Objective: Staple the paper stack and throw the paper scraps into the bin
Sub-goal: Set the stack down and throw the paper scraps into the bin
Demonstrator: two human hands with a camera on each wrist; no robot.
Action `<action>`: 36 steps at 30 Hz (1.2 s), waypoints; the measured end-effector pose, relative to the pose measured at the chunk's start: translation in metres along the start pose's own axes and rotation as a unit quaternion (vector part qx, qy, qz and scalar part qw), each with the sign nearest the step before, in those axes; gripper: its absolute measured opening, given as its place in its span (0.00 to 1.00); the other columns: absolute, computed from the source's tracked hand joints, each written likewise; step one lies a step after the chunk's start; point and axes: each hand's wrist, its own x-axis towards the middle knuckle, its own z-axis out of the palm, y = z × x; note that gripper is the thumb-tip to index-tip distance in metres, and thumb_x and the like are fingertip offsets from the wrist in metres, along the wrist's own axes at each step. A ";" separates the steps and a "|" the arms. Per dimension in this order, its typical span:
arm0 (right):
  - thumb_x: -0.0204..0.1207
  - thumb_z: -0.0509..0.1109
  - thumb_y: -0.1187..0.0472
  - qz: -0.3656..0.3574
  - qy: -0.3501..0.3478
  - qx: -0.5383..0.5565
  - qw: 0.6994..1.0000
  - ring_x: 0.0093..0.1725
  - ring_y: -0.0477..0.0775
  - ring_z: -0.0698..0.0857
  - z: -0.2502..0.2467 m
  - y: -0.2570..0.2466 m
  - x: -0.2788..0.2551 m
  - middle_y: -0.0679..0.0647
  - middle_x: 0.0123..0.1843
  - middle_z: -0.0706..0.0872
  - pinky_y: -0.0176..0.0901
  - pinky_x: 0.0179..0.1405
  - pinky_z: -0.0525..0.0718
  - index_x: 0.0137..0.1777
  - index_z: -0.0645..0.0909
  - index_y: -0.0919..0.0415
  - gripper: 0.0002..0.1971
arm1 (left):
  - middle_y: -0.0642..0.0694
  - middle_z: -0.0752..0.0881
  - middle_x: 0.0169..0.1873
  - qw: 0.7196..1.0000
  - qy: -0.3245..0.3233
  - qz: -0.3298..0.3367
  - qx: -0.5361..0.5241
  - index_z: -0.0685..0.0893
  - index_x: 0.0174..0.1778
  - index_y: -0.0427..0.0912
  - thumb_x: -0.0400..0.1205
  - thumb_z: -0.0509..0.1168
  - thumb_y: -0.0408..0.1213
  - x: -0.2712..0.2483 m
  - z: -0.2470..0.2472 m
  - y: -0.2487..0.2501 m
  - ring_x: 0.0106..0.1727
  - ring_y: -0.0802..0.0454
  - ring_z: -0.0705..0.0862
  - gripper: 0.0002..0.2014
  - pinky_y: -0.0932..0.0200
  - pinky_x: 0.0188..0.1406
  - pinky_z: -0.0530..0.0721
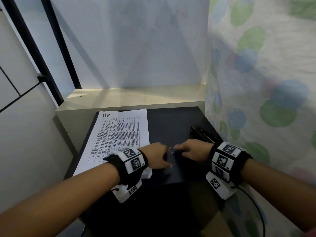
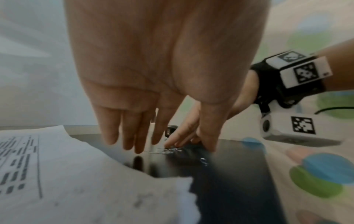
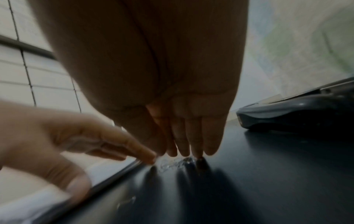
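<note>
A printed paper stack (image 1: pixel 119 134) (image 2: pixel 38 166) lies on the left half of the black table (image 1: pixel 171 124). A black stapler (image 1: pixel 202 135) (image 3: pixel 296 112) rests at the table's right side, behind my right hand. Between both hands sits a small heap of shiny metal bits (image 1: pixel 171 149) (image 2: pixel 170 150) (image 3: pixel 172 163). My left hand (image 1: pixel 160 156) (image 2: pixel 168 106) has straight fingers, tips down on the table just left of the heap. My right hand (image 1: pixel 189 151) (image 3: pixel 187 148) points its straight fingers down onto the heap's right side. A crumpled white paper scrap (image 1: pixel 147 173) (image 2: pixel 172 204) lies under my left wrist.
One stray metal bit (image 2: pixel 204 160) (image 3: pixel 126 200) lies nearer me on the table. A pale wooden ledge (image 1: pixel 133 98) runs behind the table under a white wall. A spotted curtain (image 1: pixel 265 82) hangs close on the right. No bin is in view.
</note>
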 end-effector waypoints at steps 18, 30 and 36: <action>0.65 0.81 0.60 0.102 0.034 0.135 0.985 0.23 0.49 0.82 -0.015 0.011 0.036 0.53 0.27 0.83 0.39 0.27 0.85 0.29 0.79 0.59 0.13 | 0.35 0.90 0.40 0.980 0.020 -0.129 -0.148 0.87 0.40 0.33 0.70 0.78 0.38 0.060 -0.013 0.001 0.44 0.41 0.90 0.12 0.50 0.53 0.89; 0.67 0.78 0.64 0.065 0.095 0.058 0.992 0.62 0.54 0.84 -0.008 0.006 0.033 0.56 0.63 0.86 0.34 0.53 0.75 0.64 0.83 0.60 0.23 | 0.38 0.88 0.56 0.986 0.049 -0.132 -0.094 0.86 0.54 0.34 0.69 0.78 0.37 0.061 -0.009 -0.016 0.59 0.41 0.86 0.19 0.56 0.52 0.82; 0.67 0.76 0.70 0.062 0.148 0.101 0.982 0.56 0.53 0.88 -0.003 -0.005 0.037 0.59 0.56 0.90 0.33 0.48 0.79 0.55 0.87 0.64 0.15 | 0.37 0.87 0.59 0.978 0.085 -0.136 -0.133 0.85 0.58 0.36 0.73 0.71 0.31 0.062 -0.007 -0.005 0.59 0.41 0.87 0.17 0.54 0.59 0.85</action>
